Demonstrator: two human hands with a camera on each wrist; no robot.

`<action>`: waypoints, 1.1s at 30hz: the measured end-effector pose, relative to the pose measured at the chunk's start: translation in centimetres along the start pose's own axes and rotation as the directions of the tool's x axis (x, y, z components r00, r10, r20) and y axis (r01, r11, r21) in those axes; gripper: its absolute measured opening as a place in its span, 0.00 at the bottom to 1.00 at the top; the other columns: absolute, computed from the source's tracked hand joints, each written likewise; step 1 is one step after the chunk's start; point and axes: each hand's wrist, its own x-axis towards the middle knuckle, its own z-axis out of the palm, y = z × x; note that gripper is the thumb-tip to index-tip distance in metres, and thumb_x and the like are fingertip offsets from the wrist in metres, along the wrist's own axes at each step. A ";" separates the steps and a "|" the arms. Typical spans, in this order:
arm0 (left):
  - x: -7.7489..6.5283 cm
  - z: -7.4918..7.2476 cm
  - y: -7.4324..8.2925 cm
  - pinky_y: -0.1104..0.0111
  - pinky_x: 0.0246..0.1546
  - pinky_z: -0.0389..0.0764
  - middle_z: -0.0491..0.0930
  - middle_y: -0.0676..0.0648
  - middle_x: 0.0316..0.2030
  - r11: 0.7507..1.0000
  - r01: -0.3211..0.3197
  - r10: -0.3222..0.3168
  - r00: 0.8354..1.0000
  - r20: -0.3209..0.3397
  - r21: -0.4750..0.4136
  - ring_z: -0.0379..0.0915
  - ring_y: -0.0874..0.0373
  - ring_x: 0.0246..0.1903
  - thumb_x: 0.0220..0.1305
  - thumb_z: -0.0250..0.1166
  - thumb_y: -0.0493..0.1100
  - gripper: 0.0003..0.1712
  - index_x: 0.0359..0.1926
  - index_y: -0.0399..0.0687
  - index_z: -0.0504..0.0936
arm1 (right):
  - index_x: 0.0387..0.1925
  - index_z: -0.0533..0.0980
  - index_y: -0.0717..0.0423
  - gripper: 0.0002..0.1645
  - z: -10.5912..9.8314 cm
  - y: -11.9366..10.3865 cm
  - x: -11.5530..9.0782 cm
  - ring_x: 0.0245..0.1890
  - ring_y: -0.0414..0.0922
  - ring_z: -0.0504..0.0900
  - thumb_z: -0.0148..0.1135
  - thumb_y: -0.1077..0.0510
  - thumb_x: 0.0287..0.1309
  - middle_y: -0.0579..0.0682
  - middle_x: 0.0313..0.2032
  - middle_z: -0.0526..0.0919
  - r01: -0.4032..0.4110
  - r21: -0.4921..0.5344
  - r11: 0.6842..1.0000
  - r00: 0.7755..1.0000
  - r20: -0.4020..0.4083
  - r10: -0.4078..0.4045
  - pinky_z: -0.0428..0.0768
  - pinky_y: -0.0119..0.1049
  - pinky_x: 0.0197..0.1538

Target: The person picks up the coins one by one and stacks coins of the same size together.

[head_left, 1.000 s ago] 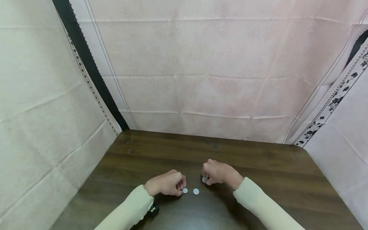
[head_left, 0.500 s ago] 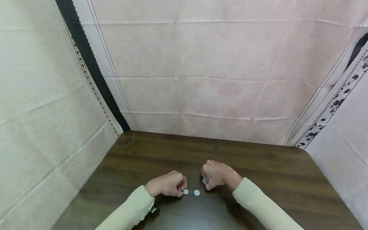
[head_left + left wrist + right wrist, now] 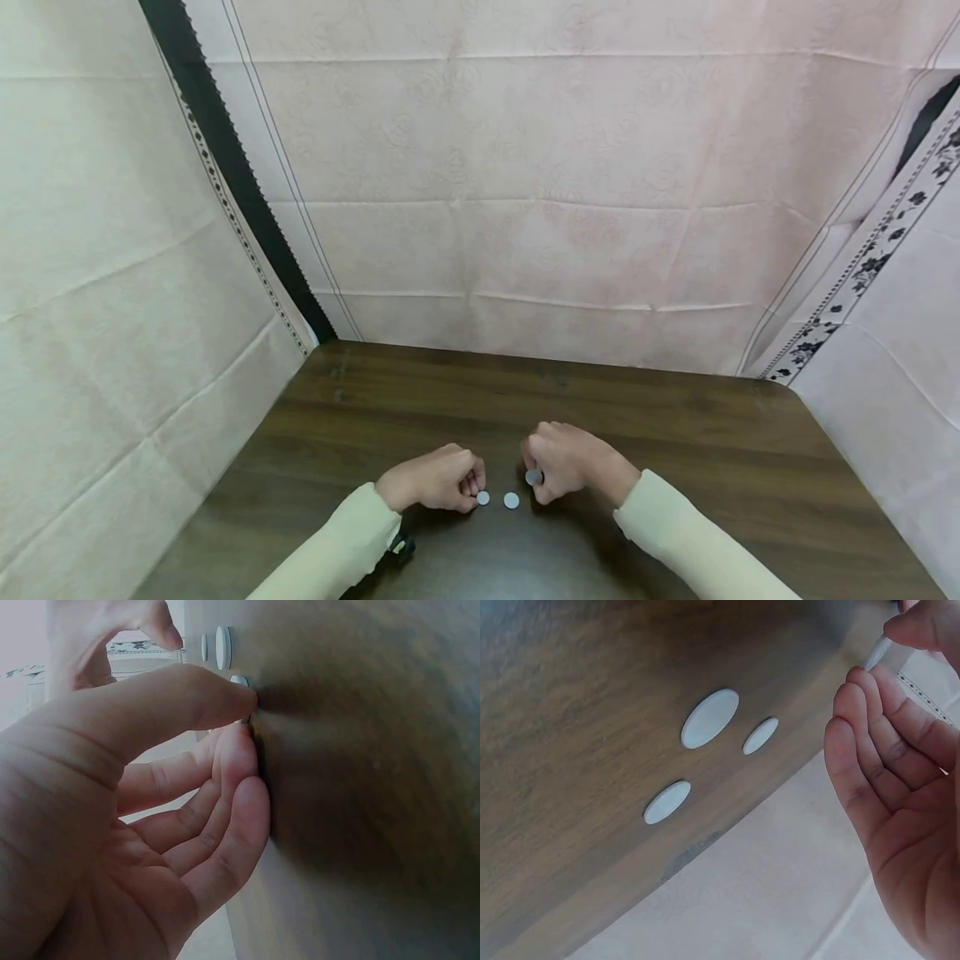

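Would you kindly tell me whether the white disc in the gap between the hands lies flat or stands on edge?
Flat: in the head view, the white disc shows its round face upward on the table.

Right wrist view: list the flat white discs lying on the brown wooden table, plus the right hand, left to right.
Lowest flat white disc, largest-looking flat white disc, smallest-looking flat white disc, bare right hand.

A disc (image 3: pixel 512 500) lies on the desk (image 3: pixel 675 429) between the left grip (image 3: pixel 437 479) and right grip (image 3: pixel 572 458). Cloth (image 3: pixel 525 192) hangs behind the desk.
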 end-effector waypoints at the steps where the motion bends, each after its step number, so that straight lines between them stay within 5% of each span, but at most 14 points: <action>1: 0.0 0.0 0.0 0.79 0.33 0.79 0.80 0.58 0.27 1.000 0.001 -0.001 1.000 0.000 0.003 0.73 0.75 0.26 0.61 0.74 0.34 0.06 0.35 0.46 0.84 | 0.21 0.75 0.49 0.12 0.1 -0.1 -0.1 0.14 0.31 0.57 0.74 0.57 0.46 0.34 0.15 0.62 0.003 0.001 1.000 1.000 0.000 -0.003 0.57 0.26 0.20; 9: 0.0 0.1 0.0 0.79 0.33 0.79 0.80 0.59 0.27 1.000 0.003 -0.003 1.000 -0.005 0.012 0.73 0.75 0.26 0.61 0.74 0.35 0.07 0.34 0.47 0.83 | 0.17 0.70 0.46 0.16 0.7 -1.2 -0.7 0.14 0.29 0.50 0.73 0.57 0.43 0.32 0.14 0.54 0.034 -0.004 0.999 0.999 -0.026 -0.034 0.52 0.25 0.20; 17: 0.0 0.0 0.0 0.79 0.33 0.79 0.80 0.58 0.28 1.000 -0.003 0.003 1.000 -0.002 0.005 0.73 0.75 0.27 0.60 0.74 0.34 0.07 0.34 0.47 0.83 | 0.20 0.76 0.49 0.11 1.1 -2.6 -1.1 0.17 0.30 0.50 0.74 0.56 0.42 0.33 0.15 0.53 0.063 -0.017 0.998 0.997 -0.046 -0.064 0.51 0.24 0.21; 22: 0.0 0.1 -0.1 0.79 0.32 0.78 0.80 0.59 0.27 1.000 -0.001 0.001 1.000 -0.003 0.007 0.73 0.75 0.26 0.60 0.74 0.34 0.07 0.34 0.48 0.83 | 0.17 0.66 0.46 0.21 1.7 -3.2 -1.3 0.18 0.31 0.46 0.74 0.57 0.43 0.34 0.18 0.51 0.067 -0.007 0.998 0.997 -0.037 -0.067 0.48 0.25 0.23; 25: 0.0 0.1 -0.1 0.79 0.32 0.78 0.79 0.60 0.27 1.000 0.001 -0.001 1.000 -0.004 0.009 0.73 0.75 0.26 0.61 0.74 0.35 0.08 0.34 0.48 0.83 | 0.18 0.69 0.46 0.18 2.0 -3.5 -1.2 0.18 0.28 0.52 0.75 0.56 0.42 0.32 0.18 0.61 0.082 -0.025 0.996 0.996 -0.041 -0.083 0.54 0.22 0.23; 29: 0.0 0.1 -0.1 0.79 0.32 0.78 0.80 0.59 0.27 1.000 -0.004 0.004 1.000 -0.004 0.010 0.73 0.76 0.26 0.61 0.74 0.34 0.07 0.33 0.48 0.83 | 0.26 0.82 0.46 0.10 2.4 -4.0 -1.2 0.24 0.25 0.72 0.77 0.54 0.40 0.34 0.27 0.83 0.105 -0.070 0.992 0.992 -0.066 -0.110 0.70 0.18 0.29; 33: 0.0 0.1 -0.1 0.79 0.32 0.78 0.81 0.58 0.27 1.000 -0.007 0.007 1.000 -0.005 0.008 0.73 0.75 0.26 0.61 0.74 0.34 0.07 0.33 0.47 0.83 | 0.22 0.78 0.46 0.12 2.6 -4.5 -1.1 0.21 0.25 0.65 0.77 0.53 0.40 0.32 0.20 0.71 0.130 -0.084 0.988 0.988 -0.074 -0.137 0.65 0.19 0.26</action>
